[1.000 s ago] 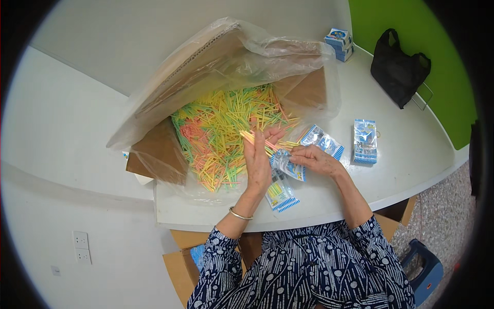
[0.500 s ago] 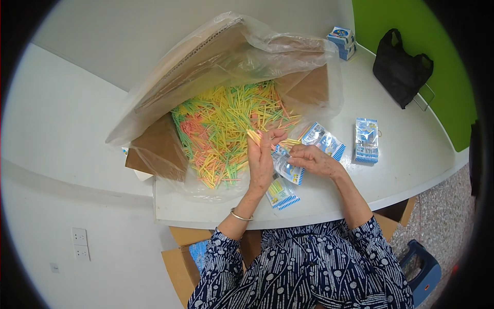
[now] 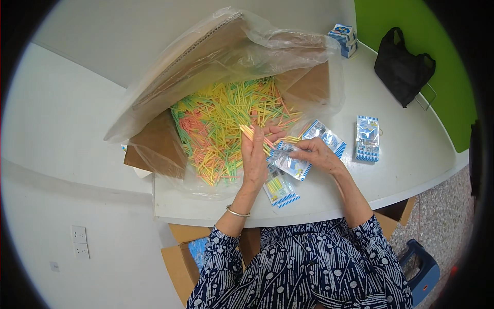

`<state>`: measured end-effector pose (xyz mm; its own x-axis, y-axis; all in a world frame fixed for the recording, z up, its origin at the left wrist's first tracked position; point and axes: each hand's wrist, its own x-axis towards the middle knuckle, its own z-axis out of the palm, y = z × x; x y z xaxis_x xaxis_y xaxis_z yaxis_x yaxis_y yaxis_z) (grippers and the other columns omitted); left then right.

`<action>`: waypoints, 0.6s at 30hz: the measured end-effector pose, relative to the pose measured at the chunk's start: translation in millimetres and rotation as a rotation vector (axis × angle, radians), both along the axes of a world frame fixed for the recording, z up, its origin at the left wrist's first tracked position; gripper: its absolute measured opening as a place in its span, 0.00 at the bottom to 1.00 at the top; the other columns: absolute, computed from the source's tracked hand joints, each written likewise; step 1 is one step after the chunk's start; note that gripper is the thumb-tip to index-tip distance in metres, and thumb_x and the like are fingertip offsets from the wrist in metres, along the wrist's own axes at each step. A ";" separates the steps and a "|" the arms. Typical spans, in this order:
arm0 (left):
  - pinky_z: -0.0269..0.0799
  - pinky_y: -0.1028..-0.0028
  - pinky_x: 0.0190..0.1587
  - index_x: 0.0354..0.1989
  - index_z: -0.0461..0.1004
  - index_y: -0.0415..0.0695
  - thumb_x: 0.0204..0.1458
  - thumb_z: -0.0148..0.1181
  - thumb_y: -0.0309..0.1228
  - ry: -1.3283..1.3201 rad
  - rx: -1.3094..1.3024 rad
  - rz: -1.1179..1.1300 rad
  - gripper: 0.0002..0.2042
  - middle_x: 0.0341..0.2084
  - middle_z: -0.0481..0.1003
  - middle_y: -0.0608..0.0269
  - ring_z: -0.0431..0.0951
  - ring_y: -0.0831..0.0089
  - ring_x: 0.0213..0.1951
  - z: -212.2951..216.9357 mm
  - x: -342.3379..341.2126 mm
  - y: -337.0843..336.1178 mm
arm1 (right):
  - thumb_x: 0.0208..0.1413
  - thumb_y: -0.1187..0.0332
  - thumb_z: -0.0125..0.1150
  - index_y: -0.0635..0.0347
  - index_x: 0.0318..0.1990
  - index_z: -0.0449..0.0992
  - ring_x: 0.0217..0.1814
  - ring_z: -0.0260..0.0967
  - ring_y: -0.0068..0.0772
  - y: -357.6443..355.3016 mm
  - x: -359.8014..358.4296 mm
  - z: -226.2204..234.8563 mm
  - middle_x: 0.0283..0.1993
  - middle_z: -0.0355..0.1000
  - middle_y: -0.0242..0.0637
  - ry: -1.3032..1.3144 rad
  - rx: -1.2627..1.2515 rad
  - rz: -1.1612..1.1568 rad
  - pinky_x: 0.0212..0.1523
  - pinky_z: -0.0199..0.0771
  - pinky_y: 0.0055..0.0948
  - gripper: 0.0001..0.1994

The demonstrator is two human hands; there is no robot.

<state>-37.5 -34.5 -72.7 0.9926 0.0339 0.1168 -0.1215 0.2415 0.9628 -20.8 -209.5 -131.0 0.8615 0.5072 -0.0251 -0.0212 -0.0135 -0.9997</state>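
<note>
A small bunch of thin yellow and pink sticks (image 3: 248, 132) lies between the thumb and fingers of my left hand (image 3: 253, 159). My right hand (image 3: 318, 154) pinches a blue-and-white plastic packet (image 3: 292, 162) by its right side. The packet's left end meets the lower ends of the bunch; whether the tips are inside it I cannot tell. Beneath it, nearer me, rests another packet (image 3: 280, 189) with yellow-green sticks showing through. Behind my right hand lies a further blue-and-white packet (image 3: 321, 135), beside a few loose yellow sticks (image 3: 291, 139).
A large cardboard box (image 3: 157, 147), lined with clear plastic (image 3: 309, 49), holds a heap of pastel sticks (image 3: 226, 110). On the white table (image 3: 406, 170) are a stack of packets (image 3: 367, 138), small boxes (image 3: 343, 38) and a black bag (image 3: 403, 69). A blue stool (image 3: 419, 270) stands below right.
My left hand has shifted slightly left with its sticks. The packet in my right hand now lies flatter and shows more of its face, its end against the bunch.
</note>
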 end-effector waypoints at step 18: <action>0.75 0.68 0.44 0.41 0.62 0.38 0.63 0.40 0.42 -0.002 -0.054 -0.091 0.17 0.36 0.73 0.52 0.78 0.63 0.42 5.7 -2.7 6.7 | 0.55 0.66 0.61 0.66 0.26 0.76 0.28 0.56 0.11 -1.0 -2.9 8.1 0.23 0.63 0.22 0.096 0.103 0.180 0.30 0.57 0.18 0.12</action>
<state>-40.2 -27.9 -67.1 0.9916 -0.0499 0.1196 -0.0990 0.3028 0.9479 -23.7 -210.4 -122.9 0.7533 0.6563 -0.0426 -0.1223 0.0763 -0.9896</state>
